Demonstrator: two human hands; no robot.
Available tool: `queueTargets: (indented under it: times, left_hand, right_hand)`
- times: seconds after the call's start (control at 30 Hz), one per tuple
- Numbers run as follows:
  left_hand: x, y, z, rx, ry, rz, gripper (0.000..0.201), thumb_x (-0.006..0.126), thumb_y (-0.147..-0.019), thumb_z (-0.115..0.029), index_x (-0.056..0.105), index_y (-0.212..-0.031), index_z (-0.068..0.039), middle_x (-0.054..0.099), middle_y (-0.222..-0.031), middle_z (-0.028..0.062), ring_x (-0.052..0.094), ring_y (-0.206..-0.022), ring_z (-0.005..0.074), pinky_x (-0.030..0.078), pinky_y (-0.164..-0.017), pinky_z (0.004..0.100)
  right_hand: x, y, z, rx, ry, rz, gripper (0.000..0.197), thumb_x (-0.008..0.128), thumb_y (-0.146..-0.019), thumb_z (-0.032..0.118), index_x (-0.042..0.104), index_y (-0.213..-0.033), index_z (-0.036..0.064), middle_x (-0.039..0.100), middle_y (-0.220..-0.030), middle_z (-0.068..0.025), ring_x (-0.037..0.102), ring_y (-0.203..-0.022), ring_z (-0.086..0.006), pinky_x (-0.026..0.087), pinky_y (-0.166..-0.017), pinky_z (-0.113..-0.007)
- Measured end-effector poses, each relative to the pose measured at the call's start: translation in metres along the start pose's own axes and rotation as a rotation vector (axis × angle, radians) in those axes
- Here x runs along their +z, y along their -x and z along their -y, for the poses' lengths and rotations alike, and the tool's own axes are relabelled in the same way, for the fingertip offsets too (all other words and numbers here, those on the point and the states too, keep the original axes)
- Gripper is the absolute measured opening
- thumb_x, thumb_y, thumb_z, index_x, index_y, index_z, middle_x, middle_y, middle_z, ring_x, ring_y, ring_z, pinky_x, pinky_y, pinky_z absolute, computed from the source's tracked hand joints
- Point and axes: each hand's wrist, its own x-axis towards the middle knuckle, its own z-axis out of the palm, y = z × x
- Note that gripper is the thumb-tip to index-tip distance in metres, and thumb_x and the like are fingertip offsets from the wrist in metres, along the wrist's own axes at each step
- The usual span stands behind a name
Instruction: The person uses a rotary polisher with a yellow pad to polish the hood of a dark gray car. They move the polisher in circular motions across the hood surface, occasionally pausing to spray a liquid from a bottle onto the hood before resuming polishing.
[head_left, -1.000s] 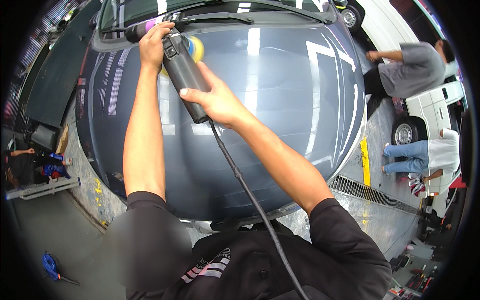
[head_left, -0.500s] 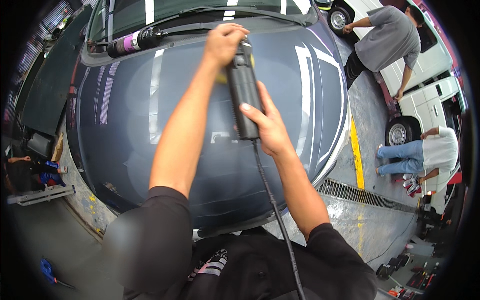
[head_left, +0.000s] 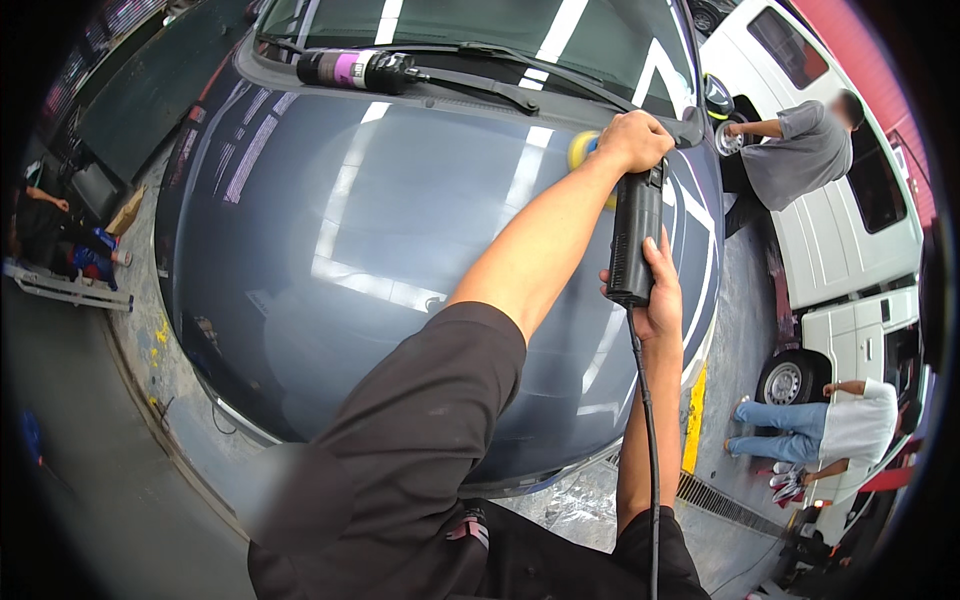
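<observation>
A black corded polisher (head_left: 632,235) with a yellow pad (head_left: 580,150) is over the far right part of a dark grey car hood (head_left: 400,230), near the windshield. My left hand (head_left: 638,142) is closed over the polisher's head, with the pad partly hidden behind it. Lower down, my right hand (head_left: 658,290) wraps the rear of the body, close to where the black cord (head_left: 647,420) comes out. The cord runs down past my right forearm. Hazy patches and bright light reflections show on the hood.
A black bottle with a purple and white label (head_left: 350,70) lies at the windshield's base, beside the wiper (head_left: 490,88). Right of the car are a white van (head_left: 800,230) and two people, one in grey (head_left: 800,155), one in jeans (head_left: 800,430). A floor grate (head_left: 730,505) lies at lower right.
Both hands have carried the polisher from the hood's middle to its far right side. My left arm now stretches across the hood, and the view has shifted.
</observation>
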Motion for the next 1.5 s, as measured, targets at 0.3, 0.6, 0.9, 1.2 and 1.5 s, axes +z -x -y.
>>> queueTargets:
  times: [0.3, 0.6, 0.9, 1.2, 1.5]
  left_hand:
    - [-0.085, 0.012, 0.014, -0.018, -0.011, -0.097, 0.028, 0.075, -0.081, -0.032, 0.083, -0.097, -0.01, 0.079, -0.105, 0.0116, 0.074, -0.102, 0.0265, 0.056, -0.094, 0.0369]
    - [-0.19, 0.04, 0.03, -0.063, -0.005, -0.217, 0.029, 0.075, -0.078, -0.034, 0.084, -0.094, -0.011, 0.08, -0.099, 0.0104, 0.075, -0.098, 0.0252, 0.057, -0.091, 0.036]
    - [-0.279, 0.074, 0.038, -0.072, 0.017, -0.356, 0.028, 0.073, -0.078, -0.034, 0.083, -0.091, -0.012, 0.079, -0.105, 0.0097, 0.073, -0.105, 0.0283, 0.055, -0.096, 0.0376]
    - [-0.34, 0.081, 0.057, -0.067, 0.012, -0.405, 0.029, 0.072, -0.078, -0.036, 0.083, -0.093, -0.013, 0.079, -0.105, 0.0087, 0.074, -0.104, 0.0278, 0.055, -0.096, 0.035]
    - [-0.369, 0.069, 0.068, -0.079, -0.03, -0.412, 0.031, 0.071, -0.079, -0.039, 0.084, -0.096, -0.016, 0.08, -0.104, 0.0077, 0.074, -0.105, 0.0265, 0.055, -0.096, 0.035]
  right_hand:
    - [0.064, -0.007, -0.014, 0.03, 0.019, 0.106, 0.073, 0.059, -0.105, 0.027, 0.021, -0.166, 0.0139, 0.064, -0.104, -0.0131, 0.073, -0.07, -0.0296, 0.063, -0.057, -0.04]
    - [0.147, -0.005, -0.032, 0.083, 0.084, 0.168, 0.074, 0.06, -0.104, 0.028, 0.023, -0.166, 0.0153, 0.065, -0.106, -0.0134, 0.073, -0.071, -0.0298, 0.063, -0.057, -0.04]
    - [0.216, -0.007, -0.047, 0.132, 0.14, 0.295, 0.067, 0.057, -0.105, 0.027, 0.027, -0.163, 0.0149, 0.065, -0.105, -0.013, 0.074, -0.071, -0.0308, 0.064, -0.057, -0.04]
    - [0.266, -0.015, -0.062, 0.133, 0.169, 0.356, 0.065, 0.057, -0.105, 0.027, 0.028, -0.162, 0.0141, 0.065, -0.104, -0.0132, 0.074, -0.072, -0.0314, 0.064, -0.058, -0.041]
    - [0.292, -0.029, -0.064, 0.149, 0.193, 0.369, 0.069, 0.057, -0.105, 0.027, 0.025, -0.165, 0.0152, 0.065, -0.104, -0.0134, 0.074, -0.072, -0.0314, 0.064, -0.058, -0.043]
